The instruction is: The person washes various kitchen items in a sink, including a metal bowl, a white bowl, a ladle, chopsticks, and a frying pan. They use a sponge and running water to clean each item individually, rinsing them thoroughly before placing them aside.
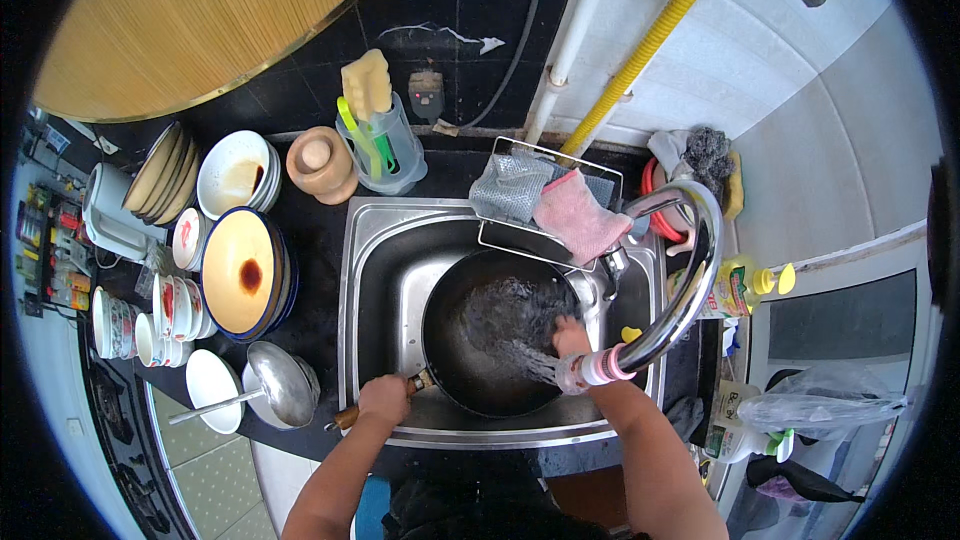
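A dark round wok (470, 372) lies tilted in the steel sink (413, 285), with cloudy, rippling water (505, 310) in it. My left hand (385, 400) is closed round its wooden handle (346, 419), over the sink's near left edge. At the wok's right side, my right hand (571, 337) reaches in beside the running water. Its fingers are small and blurred, so their pose and anything under them are unclear. Water pours leftward into the wok from the pink and white nozzle (603, 367) of a curved chrome faucet (712, 250), which passes above my right forearm.
A wire rack (483, 238) with grey and pink cloths (575, 215) spans the sink's far edge. Stacked bowls (240, 270) and a ladle (283, 385) crowd the left counter. A wooden mortar (321, 168) stands behind. Bottles (740, 285) and a steel scourer (708, 152) sit on the right.
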Demonstrator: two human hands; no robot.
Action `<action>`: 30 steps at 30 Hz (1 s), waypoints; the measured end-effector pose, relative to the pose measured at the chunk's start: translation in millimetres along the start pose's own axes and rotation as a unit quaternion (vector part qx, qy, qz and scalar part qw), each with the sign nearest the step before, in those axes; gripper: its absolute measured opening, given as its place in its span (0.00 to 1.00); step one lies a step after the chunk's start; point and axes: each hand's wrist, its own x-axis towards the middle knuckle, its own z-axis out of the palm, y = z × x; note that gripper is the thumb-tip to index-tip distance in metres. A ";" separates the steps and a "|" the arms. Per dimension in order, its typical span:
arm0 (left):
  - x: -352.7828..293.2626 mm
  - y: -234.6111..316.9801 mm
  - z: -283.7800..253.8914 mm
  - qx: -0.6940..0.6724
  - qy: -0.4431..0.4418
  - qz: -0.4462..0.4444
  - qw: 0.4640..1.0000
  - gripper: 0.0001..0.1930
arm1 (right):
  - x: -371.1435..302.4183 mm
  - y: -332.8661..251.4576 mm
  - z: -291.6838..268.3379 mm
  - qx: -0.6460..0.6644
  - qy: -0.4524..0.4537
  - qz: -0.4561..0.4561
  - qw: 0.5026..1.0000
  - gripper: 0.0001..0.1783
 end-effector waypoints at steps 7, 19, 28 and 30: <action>-2.6 1.6 -3.8 -0.012 -0.005 -0.001 1.000 0.09 | -75.9 -71.3 -16.6 0.088 -0.201 -0.145 0.965 0.08; -0.4 -1.8 4.3 -0.005 0.018 0.026 1.000 0.09 | -85.6 -68.5 -11.6 0.080 -0.179 -0.122 0.973 0.07; 7.4 -8.7 10.8 -0.015 0.025 0.033 0.999 0.07 | -59.2 -80.0 -79.6 0.000 -0.280 -0.173 0.944 0.14; 7.7 -9.6 13.0 -0.016 0.023 0.036 0.999 0.09 | -79.4 -108.6 -55.4 0.178 -0.303 -0.282 0.893 0.18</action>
